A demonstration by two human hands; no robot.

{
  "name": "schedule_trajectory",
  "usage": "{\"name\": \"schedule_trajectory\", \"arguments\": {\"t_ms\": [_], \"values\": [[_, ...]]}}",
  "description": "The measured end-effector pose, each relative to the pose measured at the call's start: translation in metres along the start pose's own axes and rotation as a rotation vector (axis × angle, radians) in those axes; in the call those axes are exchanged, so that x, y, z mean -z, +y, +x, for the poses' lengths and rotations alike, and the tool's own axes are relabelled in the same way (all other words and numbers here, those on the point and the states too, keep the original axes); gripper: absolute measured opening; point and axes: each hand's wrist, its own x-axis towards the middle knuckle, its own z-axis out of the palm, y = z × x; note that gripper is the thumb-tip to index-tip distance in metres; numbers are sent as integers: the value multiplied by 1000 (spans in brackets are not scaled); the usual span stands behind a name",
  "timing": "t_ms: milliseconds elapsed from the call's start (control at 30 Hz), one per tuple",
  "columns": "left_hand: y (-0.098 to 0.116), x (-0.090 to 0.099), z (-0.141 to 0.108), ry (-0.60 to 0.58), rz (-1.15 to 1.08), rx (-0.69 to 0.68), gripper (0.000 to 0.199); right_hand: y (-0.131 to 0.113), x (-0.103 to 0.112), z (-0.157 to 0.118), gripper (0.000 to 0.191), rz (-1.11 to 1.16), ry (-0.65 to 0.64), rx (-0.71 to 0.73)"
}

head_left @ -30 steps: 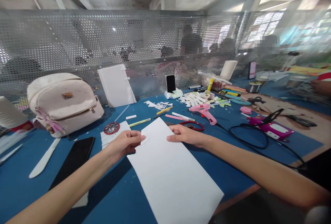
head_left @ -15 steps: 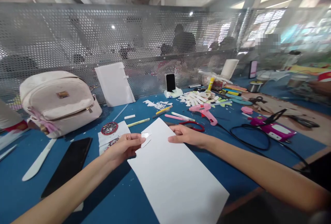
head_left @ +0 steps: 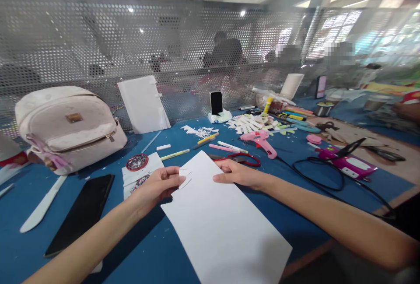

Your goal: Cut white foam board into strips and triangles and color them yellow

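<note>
No lettering can be read: the plate (head_left: 74,117) on the backpack (head_left: 87,130) is too small to decipher.

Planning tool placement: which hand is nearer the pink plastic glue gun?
Right. The right hand is left and nearside of the pink plastic glue gun; the left hand is farther left, across the white paper sheet.

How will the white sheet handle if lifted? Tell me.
The white sheet is probably fairly stiff: it shows little sag. It looks thin, so likely light. Its ragged edge by the left hand suggests it may tear easily.
</note>
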Motion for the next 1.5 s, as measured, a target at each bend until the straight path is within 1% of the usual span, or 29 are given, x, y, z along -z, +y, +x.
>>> {"name": "schedule_trajectory", "arguments": {"t_ms": [133,200,467,800,1000,1300,1500], "values": [[-3,0,0,-22,11,9,38,1,-3,0,55,1,-12,-13],[-4,0,1,-28,10,21,37,2,-5,-1,55,6,-15,-16],[-4,1,2,-68,-55,67,45,3,-10,-3,57,46,-8,-35],[-7,-1,-2,-34,-32,63,43,4,-11,-5,52,35,-12,-12],[-4,-3,-5,-28,-10,73,45,2,-10,-7,54,16,-24,-13],[-10,-3,-6,34,20,46,44,-1,-11,-9,57,17,-23,-20],[-7,-4,-8,47,31,48,44,-2,-11,-10,59,8,-31,-19]]}}
